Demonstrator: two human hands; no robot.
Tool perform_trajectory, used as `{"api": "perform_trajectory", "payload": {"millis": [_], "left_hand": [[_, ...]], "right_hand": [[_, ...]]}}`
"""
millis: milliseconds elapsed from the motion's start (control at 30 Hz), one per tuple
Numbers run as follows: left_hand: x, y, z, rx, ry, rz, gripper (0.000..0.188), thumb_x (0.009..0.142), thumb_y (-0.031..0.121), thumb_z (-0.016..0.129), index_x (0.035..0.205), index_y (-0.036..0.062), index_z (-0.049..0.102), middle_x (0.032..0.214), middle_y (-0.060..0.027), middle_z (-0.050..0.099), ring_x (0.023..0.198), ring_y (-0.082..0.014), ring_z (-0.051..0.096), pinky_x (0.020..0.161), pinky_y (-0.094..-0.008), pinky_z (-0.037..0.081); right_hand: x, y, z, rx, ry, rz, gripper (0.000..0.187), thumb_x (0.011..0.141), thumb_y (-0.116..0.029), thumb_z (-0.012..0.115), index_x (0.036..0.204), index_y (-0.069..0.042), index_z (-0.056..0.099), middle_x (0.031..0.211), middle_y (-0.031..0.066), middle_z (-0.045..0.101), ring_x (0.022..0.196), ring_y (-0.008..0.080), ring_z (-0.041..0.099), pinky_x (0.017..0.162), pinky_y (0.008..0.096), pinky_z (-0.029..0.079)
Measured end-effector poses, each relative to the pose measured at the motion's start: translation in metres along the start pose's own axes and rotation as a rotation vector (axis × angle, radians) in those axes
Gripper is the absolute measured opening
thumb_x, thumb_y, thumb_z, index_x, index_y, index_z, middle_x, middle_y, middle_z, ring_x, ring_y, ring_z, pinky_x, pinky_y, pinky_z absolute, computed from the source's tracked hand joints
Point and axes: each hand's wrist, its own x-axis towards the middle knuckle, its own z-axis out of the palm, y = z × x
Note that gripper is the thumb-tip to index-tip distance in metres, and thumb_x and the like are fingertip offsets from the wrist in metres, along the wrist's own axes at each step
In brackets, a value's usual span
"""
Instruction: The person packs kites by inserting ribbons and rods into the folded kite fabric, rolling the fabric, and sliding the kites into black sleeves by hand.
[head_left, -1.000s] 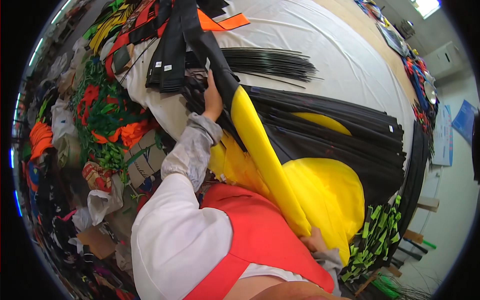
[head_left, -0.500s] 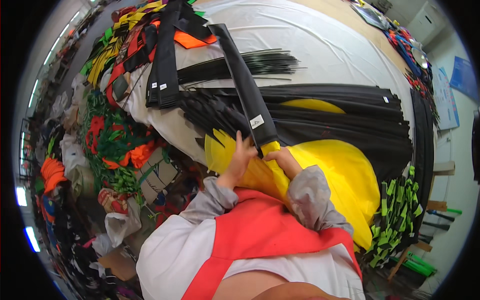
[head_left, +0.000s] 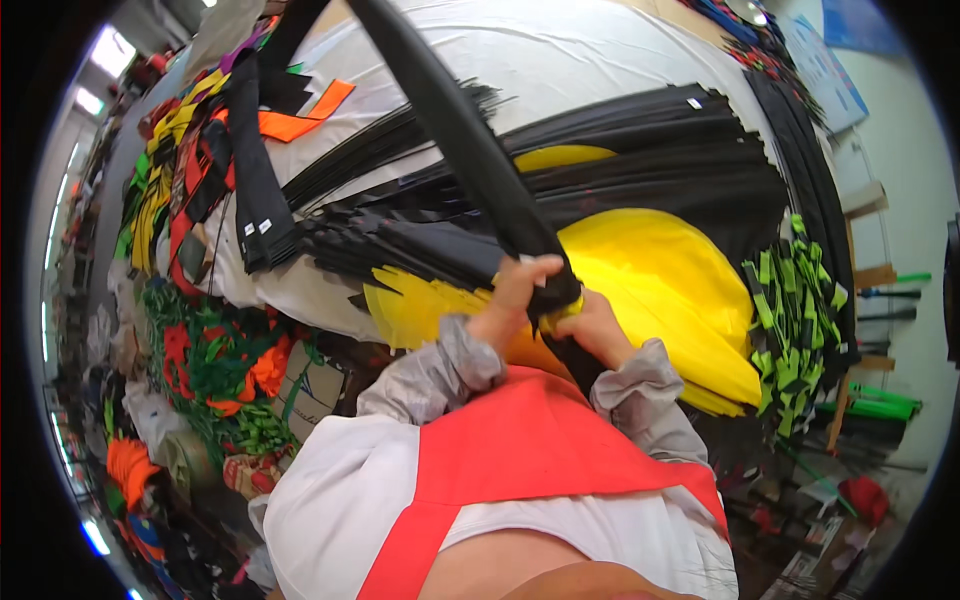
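Observation:
A long black fabric strip (head_left: 450, 120) runs from the far edge of the table down to my hands, its near end bunched up. My left hand (head_left: 513, 298) is closed around that bunched part. Just to the right, my right hand (head_left: 597, 325) grips the lower end, where a bit of yellow shows between the fingers. More black fabric hangs below the right hand towards my red apron (head_left: 530, 440). Yellow fabric (head_left: 660, 265) lies spread beside and under my hands, on top of stacked black fabric pieces (head_left: 690, 185).
Black strips with small white labels (head_left: 258, 190) hang over the table's left part, near an orange strip (head_left: 310, 113). Green-and-black pieces (head_left: 795, 320) are heaped at the right edge. Green and orange scraps (head_left: 225, 360) pile up at the lower left. White sheeting (head_left: 600, 60) covers the table.
The black strip has been drawn nearer, and its labelled end is now bunched in my hands. My left hand has moved right and closed around it. The view has turned.

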Motion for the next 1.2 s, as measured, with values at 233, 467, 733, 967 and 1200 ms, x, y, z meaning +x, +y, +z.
{"api": "perform_trajectory", "payload": {"millis": [233, 467, 733, 967, 1200], "left_hand": [[0.033, 0.005, 0.045, 0.168, -0.221, -0.038, 0.025, 0.074, 0.007, 0.069, 0.099, 0.0038, 0.065, 0.088, -0.005, 0.067, 0.08, -0.0168, 0.067, 0.076, -0.0284, 0.054], [0.057, -0.029, 0.089, 0.183, -0.373, -0.097, 0.025, 0.073, 0.006, 0.074, 0.097, 0.001, 0.068, 0.086, -0.0058, 0.07, 0.075, -0.0184, 0.067, 0.072, -0.0316, 0.054], [-0.01, -0.123, 0.025, -0.148, -0.494, -0.727, 0.029, 0.092, 0.007, 0.058, 0.121, 0.0035, 0.058, 0.11, -0.0079, 0.067, 0.1, -0.0187, 0.065, 0.087, -0.0334, 0.053], [-0.021, -0.164, -0.021, 0.298, -0.445, -0.545, 0.019, 0.095, 0.004, 0.051, 0.11, 0.0025, 0.062, 0.1, -0.0053, 0.068, 0.082, -0.0146, 0.064, 0.081, -0.0323, 0.055], [-0.03, -0.144, -0.04, 0.466, -0.551, -0.743, 0.02, 0.097, 0.012, 0.054, 0.113, 0.0045, 0.063, 0.101, -0.0047, 0.068, 0.089, -0.0162, 0.068, 0.086, -0.0322, 0.056]], "right_hand": [[-0.077, 0.074, 0.011, -0.194, 0.386, -0.19, 0.045, 0.08, -0.029, 0.075, 0.109, 0.003, 0.062, 0.097, 0.0248, 0.068, 0.093, 0.0419, 0.066, 0.078, 0.0442, 0.051], [-0.1, 0.067, -0.019, -0.017, 0.442, 0.013, 0.032, 0.077, -0.026, 0.077, 0.087, 0.0, 0.062, 0.062, 0.0169, 0.063, 0.054, 0.0299, 0.063, 0.049, 0.0386, 0.047], [-0.041, 0.118, -0.029, 0.035, 0.423, 0.266, 0.018, 0.082, -0.02, 0.074, 0.083, -0.004, 0.068, 0.066, 0.0051, 0.067, 0.051, 0.0128, 0.06, 0.046, 0.028, 0.042], [-0.059, 0.152, -0.003, 0.741, 0.32, 0.245, 0.023, 0.096, -0.017, 0.063, 0.113, -0.002, 0.06, 0.096, 0.0076, 0.072, 0.064, 0.0088, 0.063, 0.052, 0.0235, 0.047], [-0.036, 0.137, -0.003, 0.323, 0.492, 0.307, 0.024, 0.085, -0.023, 0.074, 0.086, 0.0, 0.069, 0.069, 0.0096, 0.069, 0.048, 0.015, 0.059, 0.046, 0.0292, 0.045]]}}
